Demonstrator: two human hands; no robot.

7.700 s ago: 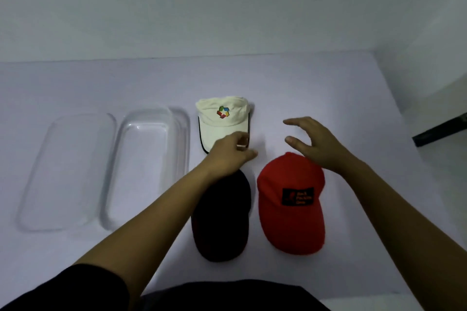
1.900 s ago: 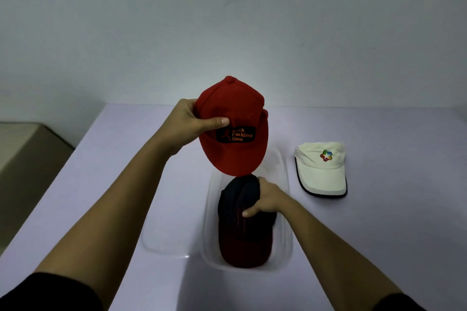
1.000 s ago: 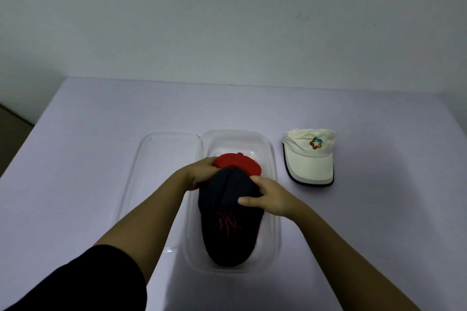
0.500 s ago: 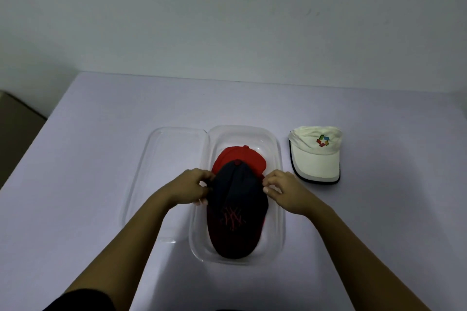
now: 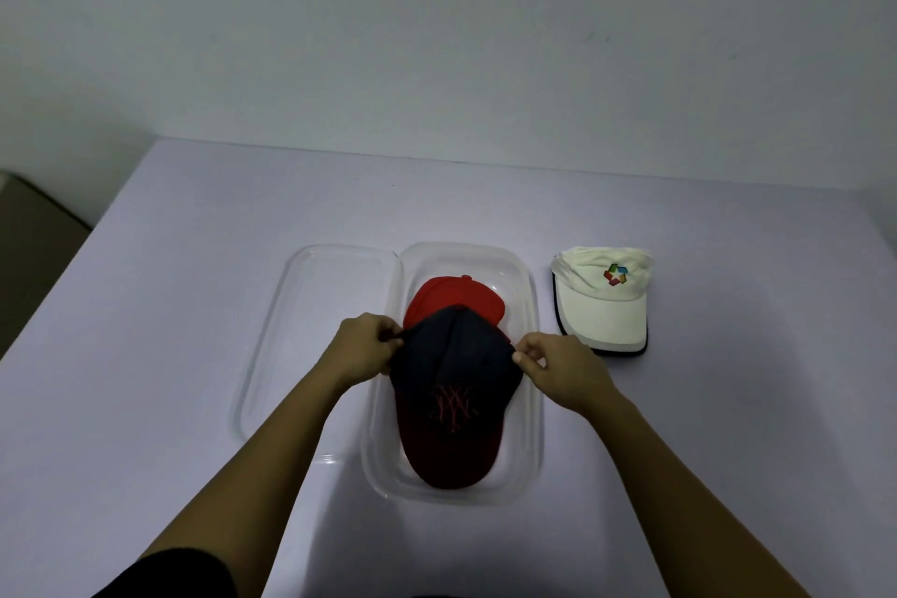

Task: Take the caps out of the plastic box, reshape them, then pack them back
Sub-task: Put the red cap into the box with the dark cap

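Note:
A clear plastic box [image 5: 531,403] stands at the table's middle. Inside it a dark cap [image 5: 451,398] with red stitching lies on top of a red cap [image 5: 451,294], whose crown shows behind it. My left hand [image 5: 364,345] pinches the dark cap's left side and my right hand [image 5: 558,362] pinches its right side. A white cap [image 5: 602,306] with a coloured logo lies on the table just right of the box.
The box's clear lid [image 5: 315,330] lies flat against the box's left side. The lilac table [image 5: 194,306] ends at a wall behind and drops off at the left, where a darker floor or surface shows.
The red cap went into the box under the dark cap. Both hands shifted from the crown's top to the dark cap's two sides and hold it there.

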